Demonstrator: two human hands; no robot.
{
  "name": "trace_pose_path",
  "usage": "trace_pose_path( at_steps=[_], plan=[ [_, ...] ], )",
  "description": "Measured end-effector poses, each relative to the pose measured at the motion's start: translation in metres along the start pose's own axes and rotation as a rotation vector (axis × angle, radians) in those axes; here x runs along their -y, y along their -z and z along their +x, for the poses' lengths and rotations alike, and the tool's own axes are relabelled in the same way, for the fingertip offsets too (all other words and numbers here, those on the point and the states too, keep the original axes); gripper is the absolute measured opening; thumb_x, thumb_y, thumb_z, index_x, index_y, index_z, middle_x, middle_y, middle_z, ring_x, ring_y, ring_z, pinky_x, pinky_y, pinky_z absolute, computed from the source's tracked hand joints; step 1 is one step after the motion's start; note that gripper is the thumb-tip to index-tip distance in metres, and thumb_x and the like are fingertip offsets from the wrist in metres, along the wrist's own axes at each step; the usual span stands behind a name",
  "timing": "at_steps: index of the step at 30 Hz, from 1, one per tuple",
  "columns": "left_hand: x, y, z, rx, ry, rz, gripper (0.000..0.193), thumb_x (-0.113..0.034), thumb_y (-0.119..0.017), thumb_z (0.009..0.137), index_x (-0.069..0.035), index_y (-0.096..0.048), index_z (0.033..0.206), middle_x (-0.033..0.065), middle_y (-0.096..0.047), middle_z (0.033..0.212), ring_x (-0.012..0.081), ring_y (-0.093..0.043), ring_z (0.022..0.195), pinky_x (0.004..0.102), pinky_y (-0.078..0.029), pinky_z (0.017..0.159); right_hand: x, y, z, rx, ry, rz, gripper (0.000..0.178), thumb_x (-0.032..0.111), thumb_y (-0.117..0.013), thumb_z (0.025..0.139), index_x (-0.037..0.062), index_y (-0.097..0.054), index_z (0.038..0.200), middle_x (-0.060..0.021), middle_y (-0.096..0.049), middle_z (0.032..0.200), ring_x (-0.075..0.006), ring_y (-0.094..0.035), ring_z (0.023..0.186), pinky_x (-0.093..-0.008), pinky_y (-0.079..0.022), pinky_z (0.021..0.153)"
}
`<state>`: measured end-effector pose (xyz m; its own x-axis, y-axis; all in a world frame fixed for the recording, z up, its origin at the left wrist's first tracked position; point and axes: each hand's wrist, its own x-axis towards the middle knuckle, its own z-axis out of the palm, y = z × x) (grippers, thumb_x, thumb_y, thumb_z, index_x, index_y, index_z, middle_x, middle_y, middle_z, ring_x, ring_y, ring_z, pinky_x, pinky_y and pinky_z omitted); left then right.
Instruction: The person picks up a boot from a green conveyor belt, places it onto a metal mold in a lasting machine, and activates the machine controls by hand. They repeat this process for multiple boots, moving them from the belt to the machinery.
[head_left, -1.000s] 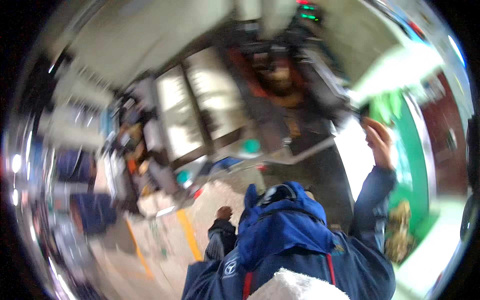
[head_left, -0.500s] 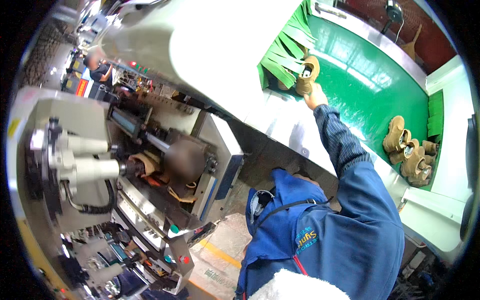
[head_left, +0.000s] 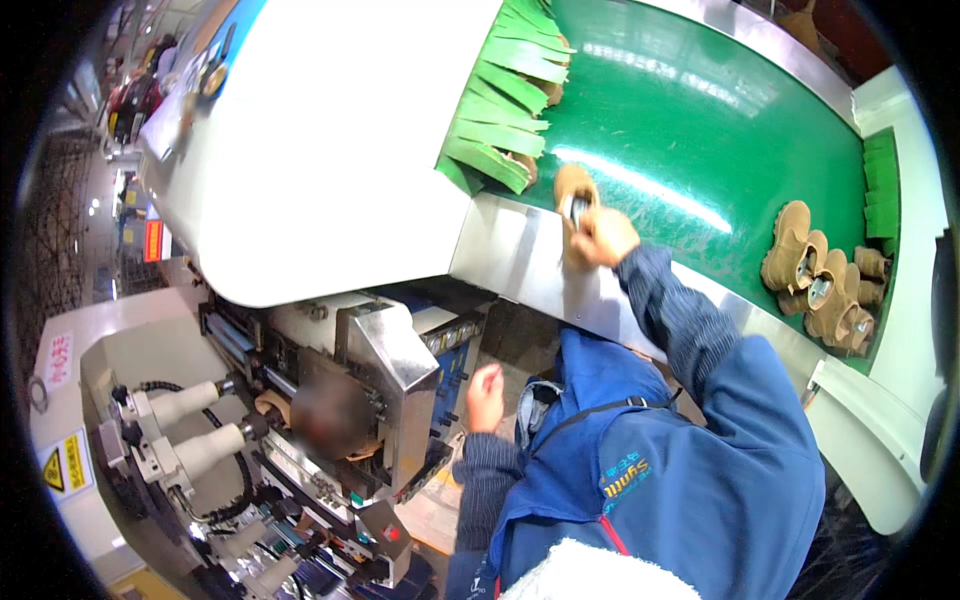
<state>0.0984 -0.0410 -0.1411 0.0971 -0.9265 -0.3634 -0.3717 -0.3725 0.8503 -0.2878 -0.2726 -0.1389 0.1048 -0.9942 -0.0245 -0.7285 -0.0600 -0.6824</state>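
A tan shoe (head_left: 574, 186) is in my right hand (head_left: 606, 238), gripped at its opening, over the near metal edge of the green conveyor belt (head_left: 690, 150). Grey-white material shows inside the shoe. My left hand (head_left: 487, 398) is raised in front of my blue apron, next to the machine. Its fingers are curled together, with nothing visible in them. Several more tan shoes (head_left: 822, 280) stand in a cluster at the right end of the belt. Others are partly hidden behind the green strip curtain (head_left: 505, 100) on the left.
A white housing (head_left: 330, 130) rises left of the belt. Below it stands a machine with pale cylinders (head_left: 195, 405), metal plates and a tan piece (head_left: 275, 408) inside. A second green curtain (head_left: 880, 190) hangs at the belt's right end. A metal rim (head_left: 520, 250) borders the belt.
My right hand has drawn a shoe away from the left curtain toward the belt's near edge. My left hand has come into view. The whole view has shifted.
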Motion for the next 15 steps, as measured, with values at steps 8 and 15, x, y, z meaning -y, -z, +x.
trace_pose_path(
  at_steps=[8,15],
  plan=[
    [-0.136,-0.169,0.109,0.454,-0.405,0.494,0.060,0.004,-0.062,0.085,-0.005,-0.049,0.143,0.0242,-0.051,0.141,0.0387,-0.062,0.118,0.0434,-0.051,0.102,0.050,-0.017,-0.147,0.170,-0.171,0.144,0.018,0.021,-0.068,0.087,0.0058,-0.066,0.095,-0.0212,-0.070,0.088,-0.0445,-0.069,0.081,-0.0550,-0.055,0.074],
    [-0.108,-0.191,0.097,0.453,-0.258,0.556,0.045,-0.021,-0.066,0.094,-0.003,-0.051,0.132,0.0257,-0.058,0.127,0.0460,-0.057,0.119,0.0489,-0.049,0.098,0.051,0.004,-0.124,0.190,-0.321,0.203,0.042,0.024,-0.061,0.095,0.0047,-0.054,0.131,-0.0272,-0.072,0.089,-0.0469,-0.070,0.083,-0.0568,-0.055,0.077]
  ],
)
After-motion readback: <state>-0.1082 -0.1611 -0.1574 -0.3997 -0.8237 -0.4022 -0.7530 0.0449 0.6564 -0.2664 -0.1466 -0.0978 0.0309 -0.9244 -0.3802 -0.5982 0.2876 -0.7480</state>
